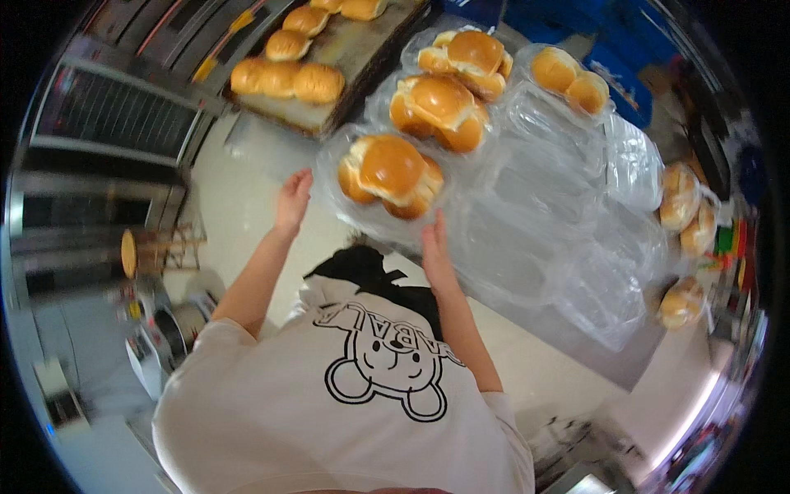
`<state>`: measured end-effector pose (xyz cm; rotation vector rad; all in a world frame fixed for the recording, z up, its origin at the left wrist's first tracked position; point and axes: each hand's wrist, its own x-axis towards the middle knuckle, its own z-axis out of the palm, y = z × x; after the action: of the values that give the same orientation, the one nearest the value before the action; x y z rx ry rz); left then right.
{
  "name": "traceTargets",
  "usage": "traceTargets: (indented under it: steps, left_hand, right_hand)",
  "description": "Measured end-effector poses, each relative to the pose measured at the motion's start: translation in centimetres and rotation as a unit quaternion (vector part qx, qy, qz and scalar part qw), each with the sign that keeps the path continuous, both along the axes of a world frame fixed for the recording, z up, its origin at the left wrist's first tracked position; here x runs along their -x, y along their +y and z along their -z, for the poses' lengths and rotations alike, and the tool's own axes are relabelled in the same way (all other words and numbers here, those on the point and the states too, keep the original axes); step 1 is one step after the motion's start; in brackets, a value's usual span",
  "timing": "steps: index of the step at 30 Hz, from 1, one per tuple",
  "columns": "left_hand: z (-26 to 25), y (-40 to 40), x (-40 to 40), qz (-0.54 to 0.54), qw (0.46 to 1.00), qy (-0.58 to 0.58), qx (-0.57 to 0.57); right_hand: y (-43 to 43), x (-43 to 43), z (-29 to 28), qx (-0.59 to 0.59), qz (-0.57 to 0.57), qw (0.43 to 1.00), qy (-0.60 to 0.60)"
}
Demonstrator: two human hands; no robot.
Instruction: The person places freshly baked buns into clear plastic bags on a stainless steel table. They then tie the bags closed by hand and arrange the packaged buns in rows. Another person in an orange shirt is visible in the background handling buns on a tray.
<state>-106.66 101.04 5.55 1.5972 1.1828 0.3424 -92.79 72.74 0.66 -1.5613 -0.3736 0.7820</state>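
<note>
My left hand [294, 196] is raised at the left of a stack of golden bread rolls [392, 173] that sits on clear plastic. It holds nothing. On the stack's near right side is my right hand [437, 252], also empty, with its fingers pointing up toward the rolls. Whether its fingertips touch the plastic, I cannot tell. Behind this stack stand a second pile of rolls [439, 111] and a third [472, 62], each on clear plastic. Clear plastic packaging [524, 204] spreads over the table to the right.
A dark-rimmed baking tray [364, 46] at the back left bears several rolls [287, 80]. Two rolls [571, 80] lie on plastic at the back right. Bagged bread [685, 210] stands at the far right. On the left are a wooden stool [129, 253] and glass-fronted equipment [117, 111].
</note>
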Motion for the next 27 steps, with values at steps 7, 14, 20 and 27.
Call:
traceTargets:
  steps: [7,14,20,27]
  left_hand:
    - [4.5,6.7,-5.7,0.336,0.871,-0.044,-0.356]
    - [1.9,9.1,-7.1,0.524,0.749,0.335,-0.229]
    - [3.7,9.7,-6.2,0.493,0.778,0.289,-0.261]
    - [-7.9,9.2,-7.7,0.418,0.829,0.185,-0.323]
  right_hand:
    - [5.4,0.8,6.1,0.131,0.278,0.951,0.030]
    - [9.8,3.4,-6.0,0.180,0.235,0.928,-0.226]
    - [13.2,3.8,-12.3,0.017,0.171,0.949,-0.266]
    - [9.0,2.2,-14.3,-0.175,0.232,0.938,-0.188]
